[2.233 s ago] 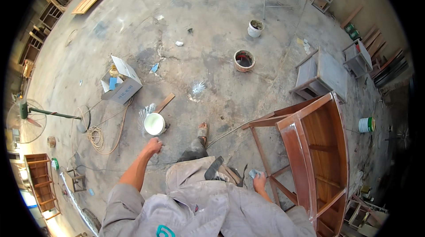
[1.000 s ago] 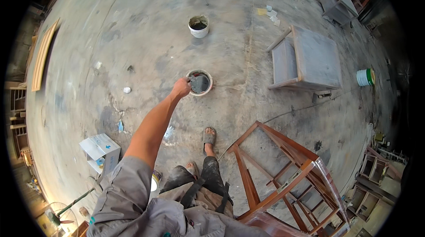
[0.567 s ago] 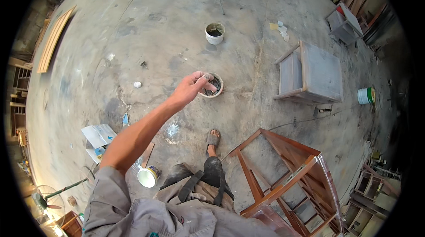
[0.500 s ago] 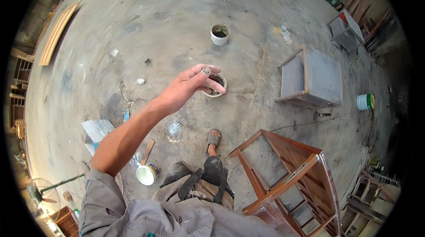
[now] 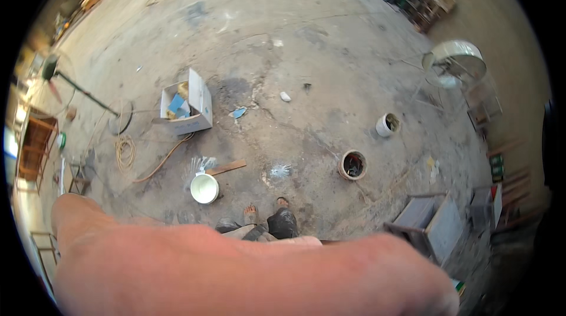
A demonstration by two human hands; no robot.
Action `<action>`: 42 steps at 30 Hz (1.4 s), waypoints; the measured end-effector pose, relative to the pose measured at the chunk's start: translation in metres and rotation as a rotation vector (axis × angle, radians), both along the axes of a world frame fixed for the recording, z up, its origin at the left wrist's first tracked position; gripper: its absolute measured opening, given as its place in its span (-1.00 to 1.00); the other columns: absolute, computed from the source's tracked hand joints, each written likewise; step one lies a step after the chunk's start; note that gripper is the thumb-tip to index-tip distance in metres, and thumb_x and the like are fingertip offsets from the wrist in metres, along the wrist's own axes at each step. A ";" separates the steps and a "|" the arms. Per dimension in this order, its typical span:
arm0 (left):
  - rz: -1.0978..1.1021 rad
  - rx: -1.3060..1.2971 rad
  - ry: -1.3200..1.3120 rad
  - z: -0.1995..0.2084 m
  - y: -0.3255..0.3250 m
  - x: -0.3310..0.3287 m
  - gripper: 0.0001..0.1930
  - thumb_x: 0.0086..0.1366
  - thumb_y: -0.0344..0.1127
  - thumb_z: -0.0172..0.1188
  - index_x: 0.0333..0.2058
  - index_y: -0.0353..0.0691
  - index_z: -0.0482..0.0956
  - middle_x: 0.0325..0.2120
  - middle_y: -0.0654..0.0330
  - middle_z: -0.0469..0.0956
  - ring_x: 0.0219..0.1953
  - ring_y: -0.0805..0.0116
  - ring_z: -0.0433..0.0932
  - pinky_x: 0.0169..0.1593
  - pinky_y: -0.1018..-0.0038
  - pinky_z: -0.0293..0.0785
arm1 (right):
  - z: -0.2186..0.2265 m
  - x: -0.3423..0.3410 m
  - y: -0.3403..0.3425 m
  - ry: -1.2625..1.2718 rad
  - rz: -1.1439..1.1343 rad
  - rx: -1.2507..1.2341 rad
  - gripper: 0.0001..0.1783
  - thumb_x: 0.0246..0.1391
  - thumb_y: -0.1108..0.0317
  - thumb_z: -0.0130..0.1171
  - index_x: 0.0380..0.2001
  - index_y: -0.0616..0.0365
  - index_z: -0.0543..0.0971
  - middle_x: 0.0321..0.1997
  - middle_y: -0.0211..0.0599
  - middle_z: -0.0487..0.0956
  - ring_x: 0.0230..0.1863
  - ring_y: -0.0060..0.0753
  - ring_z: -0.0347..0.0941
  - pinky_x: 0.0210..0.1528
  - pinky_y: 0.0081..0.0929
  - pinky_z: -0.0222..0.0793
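My left forearm stretches across the bottom of the head view, very close and blurred. Its far end, where my left hand (image 5: 410, 272) seems to be, lies at the lower right with the fingers not distinguishable. Nothing can be made out in it. My right hand is out of view. Beyond the arm, a bucket (image 5: 343, 166) with dark contents and what look like tools inside stands on the floor. A white bucket (image 5: 383, 128) with dark contents stands farther off, to its right. Nearer on the left is a white pail (image 5: 204, 201) with a pale inside.
An open cardboard box (image 5: 204, 116) with blue pieces stands left, near a coiled hose (image 5: 125, 154) and a standing fan (image 5: 82, 89). A wooden strip (image 5: 227, 167) lies beside the pail. Grey cabinet (image 5: 443, 227) at right; large drum-shaped fan (image 5: 457, 59) at far right.
My left arm has swung from reaching out over the bucket to lying across the lower view, close up. The view has turned left, so the floor objects appear shifted right.
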State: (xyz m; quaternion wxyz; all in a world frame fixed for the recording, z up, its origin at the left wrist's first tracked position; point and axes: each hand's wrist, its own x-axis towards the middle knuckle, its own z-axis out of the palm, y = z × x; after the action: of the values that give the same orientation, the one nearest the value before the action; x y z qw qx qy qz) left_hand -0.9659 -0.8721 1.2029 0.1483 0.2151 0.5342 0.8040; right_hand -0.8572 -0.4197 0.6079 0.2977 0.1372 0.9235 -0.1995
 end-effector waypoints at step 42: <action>1.899 -0.995 0.016 -0.045 -0.080 0.589 -0.72 0.35 -0.26 0.16 -0.06 -0.32 0.50 -0.20 0.02 0.69 -0.13 0.18 0.63 -0.09 0.29 0.55 | 0.042 0.024 -0.573 0.120 2.006 0.162 -0.41 0.27 0.15 0.09 0.19 0.43 0.44 0.20 0.31 0.50 0.28 0.31 0.37 0.36 0.02 0.25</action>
State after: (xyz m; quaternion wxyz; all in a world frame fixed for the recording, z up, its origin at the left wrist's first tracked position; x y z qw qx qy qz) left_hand -0.3774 -0.9521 1.1577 -0.4704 -0.3677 0.7515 0.2807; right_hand -0.8327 -0.9926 0.6500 0.2710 -0.6939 0.6365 0.1998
